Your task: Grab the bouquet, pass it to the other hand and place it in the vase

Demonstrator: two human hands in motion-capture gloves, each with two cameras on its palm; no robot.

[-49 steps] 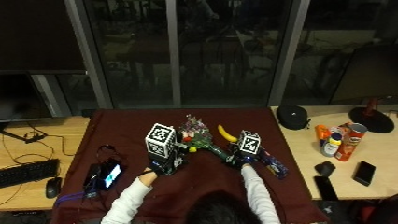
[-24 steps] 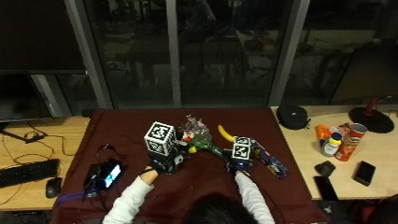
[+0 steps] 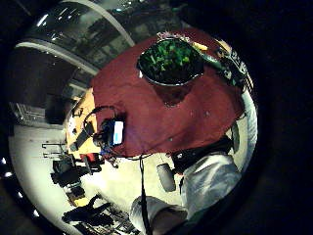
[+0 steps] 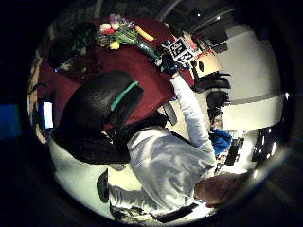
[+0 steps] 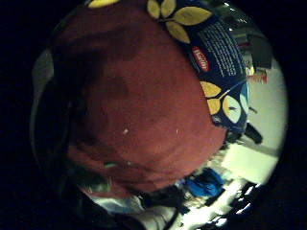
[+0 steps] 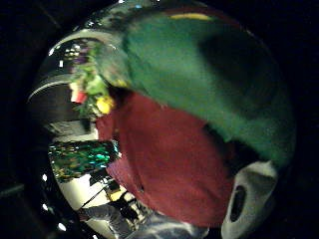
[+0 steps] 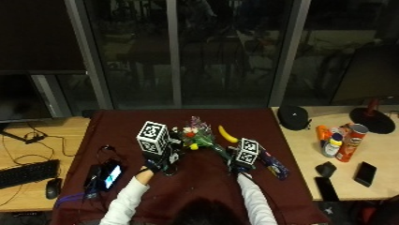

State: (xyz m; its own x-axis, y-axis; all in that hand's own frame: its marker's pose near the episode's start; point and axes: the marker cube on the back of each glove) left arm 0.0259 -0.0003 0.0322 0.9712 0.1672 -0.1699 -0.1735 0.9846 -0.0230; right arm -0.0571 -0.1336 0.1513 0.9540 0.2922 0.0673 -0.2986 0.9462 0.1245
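The bouquet [image 7: 198, 138], mixed flowers with a green-wrapped stem, lies on the dark red tablecloth [image 7: 205, 187] at the table's middle. My right hand [image 7: 240, 167] is at the stem's near end and grips it; the green wrap [image 6: 199, 74] fills much of its thumb side palm view. The left thumb side palm view shows that hand [image 4: 168, 62] on the stem, with the flowers [image 4: 115, 33] beyond. A dark green vase [image 3: 170, 61] stands upright beside the flowers, largely hidden behind my left hand [image 7: 155, 163] in the outside view. My left hand holds nothing, its fingers [image 4: 102, 113] loosely curled.
A banana [image 7: 227, 134] lies just behind the bouquet and a blue packet [image 7: 274, 164] lies right of my right hand. A device with a lit screen [image 7: 107, 174] and cables sit at the cloth's left edge. Cans and bottles [image 7: 340, 140] stand far right.
My right hand has shifted slightly down and toward me along the stem. The left hand, bouquet and vase stay where they were.
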